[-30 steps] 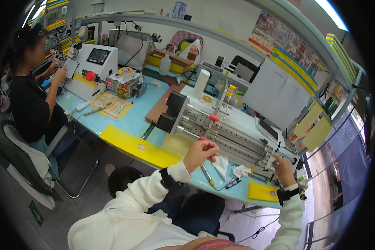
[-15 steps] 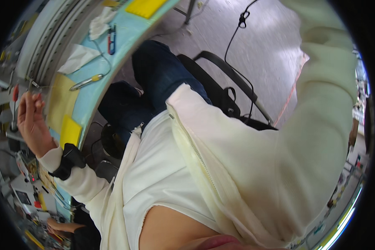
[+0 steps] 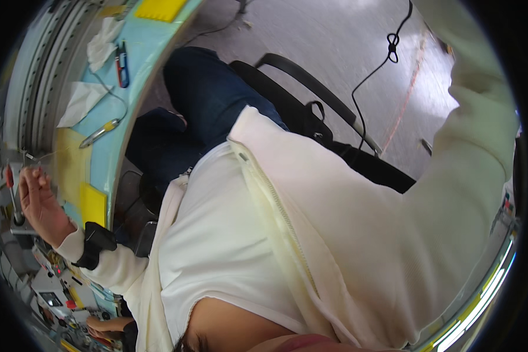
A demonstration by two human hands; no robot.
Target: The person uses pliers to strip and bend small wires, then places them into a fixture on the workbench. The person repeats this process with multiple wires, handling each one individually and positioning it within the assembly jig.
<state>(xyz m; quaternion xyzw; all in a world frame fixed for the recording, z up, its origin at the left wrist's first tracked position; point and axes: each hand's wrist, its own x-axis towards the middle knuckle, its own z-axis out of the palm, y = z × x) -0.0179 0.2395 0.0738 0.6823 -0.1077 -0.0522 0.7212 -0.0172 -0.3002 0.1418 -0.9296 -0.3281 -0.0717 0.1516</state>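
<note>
My left hand (image 3: 43, 208) is raised at the far left, over the workbench's edge. Its fingers are curled in with the tips close together; whatever they may hold is too small to make out. A red-handled tool (image 3: 9, 176) stands just beyond the fingers, and a thin metal piece (image 3: 30, 156) shows above the fingertips. A black band with a box (image 3: 98, 239) sits round my left wrist. Beside the hand lie a yellow pad (image 3: 92, 204) and a tan sheet (image 3: 70, 164). My right sleeve (image 3: 481, 105) stretches up the right side; the right hand is out of view.
On the blue bench top (image 3: 136, 61) lie a corded pen-like tool (image 3: 100, 134), red-and-blue snips (image 3: 122, 66), and white wipes (image 3: 83, 102). Metal rails (image 3: 47, 70) run behind. A black chair (image 3: 311, 82) and a hanging cable (image 3: 358, 88) are to the right. Another person's hand (image 3: 102, 326) works at lower left.
The view has shifted, so the bench and its tools now sit further left and my left hand lower. The hand stays curled. My right arm has moved slightly, its hand still outside the picture.
</note>
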